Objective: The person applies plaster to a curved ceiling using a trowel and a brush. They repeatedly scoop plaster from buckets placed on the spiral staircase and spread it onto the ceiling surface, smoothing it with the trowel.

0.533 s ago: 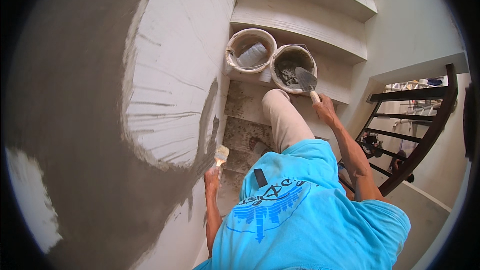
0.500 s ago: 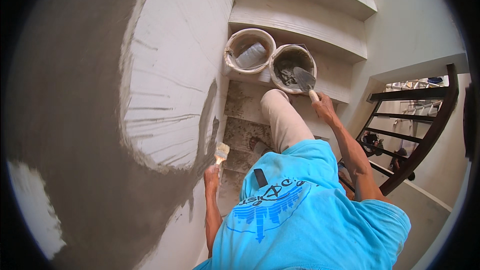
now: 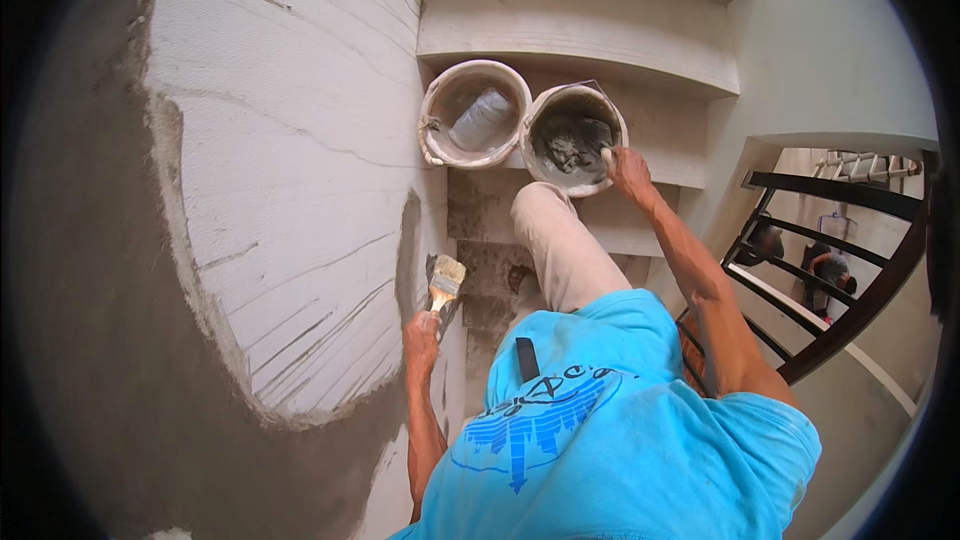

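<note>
My left hand is closed round the handle of a wide paintbrush, its pale bristles pointing up beside the wall. My right hand grips a trowel by its handle at the right rim of a bucket. The trowel's blade is down inside, against wet grey mortar, and only partly shows. Touching that bucket on the left is a second bucket with a grey, cylinder-like object in it.
Both buckets stand on a stair step, with more steps above. Grey plaster surrounds a bare white patch on the left wall. At right, a dark railing borders an opening; people are visible below.
My right hand has lowered the trowel from above the right bucket into its mortar. The brush stays in my left hand, close to the wall. The view has shifted.
</note>
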Motion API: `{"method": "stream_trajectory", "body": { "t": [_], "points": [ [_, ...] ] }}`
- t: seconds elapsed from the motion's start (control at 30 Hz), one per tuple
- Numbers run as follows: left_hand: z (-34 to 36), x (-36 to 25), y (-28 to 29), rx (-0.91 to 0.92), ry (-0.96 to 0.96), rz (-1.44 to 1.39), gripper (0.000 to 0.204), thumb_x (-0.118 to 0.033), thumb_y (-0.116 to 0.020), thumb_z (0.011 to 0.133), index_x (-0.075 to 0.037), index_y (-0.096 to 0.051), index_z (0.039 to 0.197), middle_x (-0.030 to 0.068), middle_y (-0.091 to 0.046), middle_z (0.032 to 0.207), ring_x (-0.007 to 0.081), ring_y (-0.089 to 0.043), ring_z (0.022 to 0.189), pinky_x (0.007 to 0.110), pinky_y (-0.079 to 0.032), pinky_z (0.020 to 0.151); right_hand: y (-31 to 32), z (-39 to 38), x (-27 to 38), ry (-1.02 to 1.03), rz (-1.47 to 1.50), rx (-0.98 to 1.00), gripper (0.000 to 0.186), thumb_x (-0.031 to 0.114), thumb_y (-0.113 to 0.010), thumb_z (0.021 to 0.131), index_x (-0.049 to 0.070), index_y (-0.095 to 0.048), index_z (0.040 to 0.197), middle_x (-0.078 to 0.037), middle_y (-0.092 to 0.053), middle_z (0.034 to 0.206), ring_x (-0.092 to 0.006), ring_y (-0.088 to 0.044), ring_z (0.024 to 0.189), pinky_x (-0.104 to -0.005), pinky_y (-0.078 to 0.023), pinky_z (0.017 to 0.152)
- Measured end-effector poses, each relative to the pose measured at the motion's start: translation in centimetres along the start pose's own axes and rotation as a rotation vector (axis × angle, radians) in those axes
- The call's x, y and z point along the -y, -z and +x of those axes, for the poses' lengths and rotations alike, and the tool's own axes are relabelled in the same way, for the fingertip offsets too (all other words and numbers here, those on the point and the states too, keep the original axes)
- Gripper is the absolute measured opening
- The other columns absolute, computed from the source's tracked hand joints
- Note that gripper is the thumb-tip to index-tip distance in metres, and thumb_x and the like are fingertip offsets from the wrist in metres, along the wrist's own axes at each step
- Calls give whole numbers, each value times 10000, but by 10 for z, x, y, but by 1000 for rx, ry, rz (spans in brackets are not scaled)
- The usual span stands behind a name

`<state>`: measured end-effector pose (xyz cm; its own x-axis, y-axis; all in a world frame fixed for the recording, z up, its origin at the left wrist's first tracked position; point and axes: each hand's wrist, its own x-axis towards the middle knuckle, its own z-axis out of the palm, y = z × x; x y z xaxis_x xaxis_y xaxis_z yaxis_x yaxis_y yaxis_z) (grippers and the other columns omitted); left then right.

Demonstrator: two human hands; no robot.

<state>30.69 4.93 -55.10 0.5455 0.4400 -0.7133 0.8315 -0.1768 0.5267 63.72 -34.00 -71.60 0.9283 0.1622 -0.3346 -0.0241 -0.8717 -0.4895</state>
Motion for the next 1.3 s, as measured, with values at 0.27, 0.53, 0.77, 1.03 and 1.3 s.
{"method": "stream_trajectory", "body": {
  "t": [0.27, 0.53, 0.77, 1.03, 1.3],
  "points": [
    [-6, 105, -20, 17, 5, 60, 373, -348, -538, 990, -21, -615, 828, 36, -493, 591, 143, -487, 468, 337, -420, 435, -3, 18, 2, -84, -176, 191, 303, 301, -626, 896, 2, -679, 886, -258, -697, 900, -438, -690, 864, -541, -534, 741],
    [-34, 218, -36, -2, 75, 151, 365, -309, -531, 985, -3, -630, 812, 81, -519, 587, 209, -528, 491, 398, -446, 470, -13, 24, -16, 119, -412, 80, 237, 204, -551, 901, 16, -692, 865, -236, -716, 882, -419, -698, 819, -519, -553, 701],
    [-71, 186, -40, 8, 415, -95, 286, -286, -563, 986, -35, -653, 883, 24, -520, 639, 147, -522, 537, 333, -465, 461, 19, 31, 17, -134, -73, 266, 344, 309, -566, 897, -1, -699, 827, -202, -700, 749, -321, -721, 727, -449, -559, 642],
    [-68, 180, -40, 8, 467, -125, 289, -318, -555, 1001, -54, -643, 921, 12, -510, 657, 134, -500, 538, 324, -464, 464, 2, 69, -28, 530, -253, 342, 336, 263, -545, 938, -20, -695, 839, -142, -644, 647, -228, -646, 526, -405, -500, 464],
    [-69, 180, -40, 13, 401, -210, 268, -279, -560, 1002, -53, -612, 866, 14, -491, 608, 134, -462, 451, 305, -412, 411, 11, 52, -36, -638, 860, 570, 207, 188, -479, 984, 63, -597, 1100, -64, -631, 714, -168, -579, 492, -327, -423, 353]
  ]
}}
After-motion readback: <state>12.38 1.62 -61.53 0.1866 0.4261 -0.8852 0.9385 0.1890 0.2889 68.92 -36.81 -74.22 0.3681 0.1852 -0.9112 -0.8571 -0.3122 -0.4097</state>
